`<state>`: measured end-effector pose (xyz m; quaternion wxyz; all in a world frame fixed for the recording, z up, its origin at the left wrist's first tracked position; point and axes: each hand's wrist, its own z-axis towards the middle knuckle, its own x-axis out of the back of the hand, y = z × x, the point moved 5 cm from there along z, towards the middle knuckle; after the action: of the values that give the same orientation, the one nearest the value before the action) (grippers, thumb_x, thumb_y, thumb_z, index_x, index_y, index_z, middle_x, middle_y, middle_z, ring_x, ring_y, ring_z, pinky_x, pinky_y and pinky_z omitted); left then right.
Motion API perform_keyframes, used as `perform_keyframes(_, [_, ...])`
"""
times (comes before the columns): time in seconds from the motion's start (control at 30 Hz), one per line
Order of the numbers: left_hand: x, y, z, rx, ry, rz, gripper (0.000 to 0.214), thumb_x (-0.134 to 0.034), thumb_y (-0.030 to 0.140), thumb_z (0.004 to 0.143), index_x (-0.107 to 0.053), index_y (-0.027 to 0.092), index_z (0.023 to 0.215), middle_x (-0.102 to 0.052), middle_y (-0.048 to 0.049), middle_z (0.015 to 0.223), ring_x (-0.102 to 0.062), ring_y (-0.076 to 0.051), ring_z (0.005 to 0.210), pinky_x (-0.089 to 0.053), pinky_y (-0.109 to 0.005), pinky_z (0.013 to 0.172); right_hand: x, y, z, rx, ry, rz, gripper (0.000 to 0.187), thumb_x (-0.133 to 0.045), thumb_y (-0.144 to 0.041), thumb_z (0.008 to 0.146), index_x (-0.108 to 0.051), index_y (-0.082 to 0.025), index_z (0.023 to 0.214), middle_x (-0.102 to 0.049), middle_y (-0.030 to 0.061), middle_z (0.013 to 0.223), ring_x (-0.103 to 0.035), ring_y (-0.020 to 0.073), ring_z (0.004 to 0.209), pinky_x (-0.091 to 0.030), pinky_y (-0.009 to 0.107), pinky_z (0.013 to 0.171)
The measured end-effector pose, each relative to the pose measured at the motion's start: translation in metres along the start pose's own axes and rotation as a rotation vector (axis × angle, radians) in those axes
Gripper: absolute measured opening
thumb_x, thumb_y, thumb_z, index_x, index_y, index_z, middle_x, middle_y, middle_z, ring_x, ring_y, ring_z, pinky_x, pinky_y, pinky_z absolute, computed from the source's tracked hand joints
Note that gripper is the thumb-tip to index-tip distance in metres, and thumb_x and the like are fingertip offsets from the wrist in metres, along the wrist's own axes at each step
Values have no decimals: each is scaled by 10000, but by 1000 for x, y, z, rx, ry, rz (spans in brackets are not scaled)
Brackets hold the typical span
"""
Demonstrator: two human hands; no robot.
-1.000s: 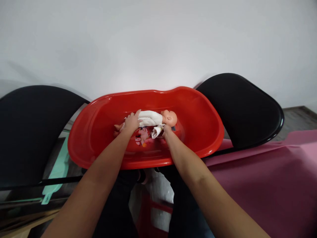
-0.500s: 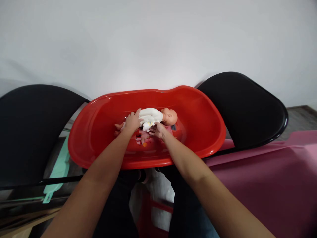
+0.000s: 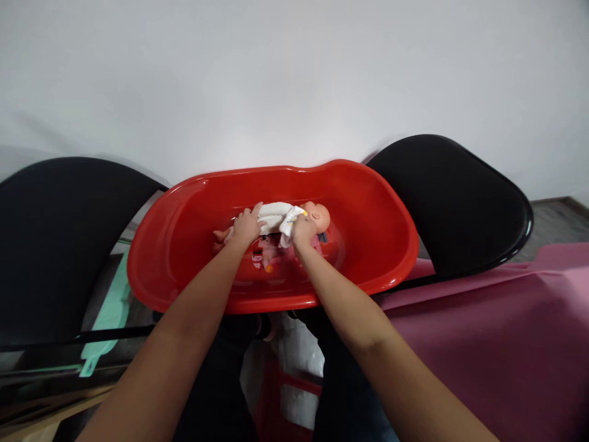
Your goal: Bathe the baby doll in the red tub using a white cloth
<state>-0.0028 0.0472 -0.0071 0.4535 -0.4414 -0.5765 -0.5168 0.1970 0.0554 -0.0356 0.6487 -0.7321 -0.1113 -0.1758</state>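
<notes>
A baby doll (image 3: pixel 319 217) with a white cloth-like body (image 3: pixel 271 212) lies in a red baby bathtub (image 3: pixel 372 245), its head to the right and its feet to the left. My left hand (image 3: pixel 247 226) rests around the doll's lower body, fingers curled over it. In the fingers of my right hand (image 3: pixel 302 232) is a white cloth (image 3: pixel 288 223) with small yellow marks, bunched against the doll's upper body just below the head. Printed pictures (image 3: pixel 257 259) show on the tub floor, partly covered by my right hand and the cloth.
Black chairs stand at the left (image 3: pixel 50 245) and right (image 3: pixel 455 202) ends of the tub. A pale wall (image 3: pixel 285 80) rises behind. Pink sheeting (image 3: pixel 497 325) spreads at lower right. A mint-green plastic piece (image 3: pixel 108 313) and a red stool (image 3: pixel 285 393) are below.
My right hand has closed on the white cloth and moved it up and right, from beside the doll's belly to near its neck. My left hand stays in place.
</notes>
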Motion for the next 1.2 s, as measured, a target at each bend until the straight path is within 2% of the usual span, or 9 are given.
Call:
perform_keyframes(0.07, [0,0,-1,5,-4,8,711,-551,444,1084,-319,301,1742,-615,-221,1460,-623,-418,1322,-502,-512,1069,16,1,2,-64,175,-13,422,-289,-331,1038,-683,-178,1056,-722,165,1044,-664,294,1032,-517,400,931])
perform_keyframes(0.13, [-1,-2,0,15,-8,18,724,-564,441,1078,-314,304,1744,-622,-218,1442,-632,-415,1307,-504,-509,1066,17,-1,-2,-67,239,-33,370,-337,-320,1018,-677,-173,997,-723,180,1072,-658,293,1025,-502,400,959])
perform_keyframes(0.3, [-6,-5,4,16,-13,2,730,-558,440,1077,-309,298,1749,-621,-220,1435,-632,-405,1313,-503,-494,1070,-16,-10,-11,101,27,-110,224,-443,-298,991,-574,-199,838,-701,147,1040,-609,242,954,-472,372,970])
perform_keyframes(0.5, [-9,-8,6,0,-2,-21,714,-496,304,1062,-310,317,1752,-608,-211,1456,-615,-410,1340,-494,-545,1100,-40,-15,-18,237,-182,-124,222,-522,-260,983,-524,-210,766,-648,54,944,-554,176,868,-462,307,914])
perform_keyframes(0.63, [-8,-7,3,-30,-23,-35,794,-530,237,1007,-292,312,1761,-606,-201,1445,-615,-398,1340,-491,-548,1127,-51,-20,-24,303,-323,-140,254,-544,-238,983,-521,-207,732,-601,17,853,-520,157,799,-464,287,857])
perform_keyframes(0.8, [-3,-8,-5,-49,-78,-145,899,-596,265,960,-229,392,1770,-523,-171,1575,-576,-420,1398,-488,-611,1147,-51,-21,-23,304,-332,-165,274,-502,-265,1020,-530,-209,753,-599,24,873,-519,161,829,-467,284,881])
perform_keyframes(0.97, [-2,-12,-8,-39,-223,-170,1046,-721,489,893,-113,556,1741,-272,-103,1769,-452,-539,1497,-476,-763,1078,-50,-20,-21,301,-324,-192,228,-513,-246,1019,-602,-192,816,-639,58,980,-543,174,900,-471,304,949])
perform_keyframes(1.1, [2,-5,-14,-108,-268,-142,1215,-822,574,807,-66,511,1756,-222,-112,1769,-380,-529,1549,-449,-713,1144,-49,-19,-19,318,-319,-208,206,-497,-232,1022,-651,-167,901,-658,85,1051,-549,181,929,-466,325,988])
perform_keyframes(1.2, [4,5,-19,-166,-189,-93,1096,-761,492,895,-105,454,1772,-330,-137,1687,-436,-464,1517,-432,-624,1196,-50,-18,-19,344,-335,-216,195,-508,-226,1020,-665,-161,925,-666,86,1076,-561,179,962,-456,313,1007])
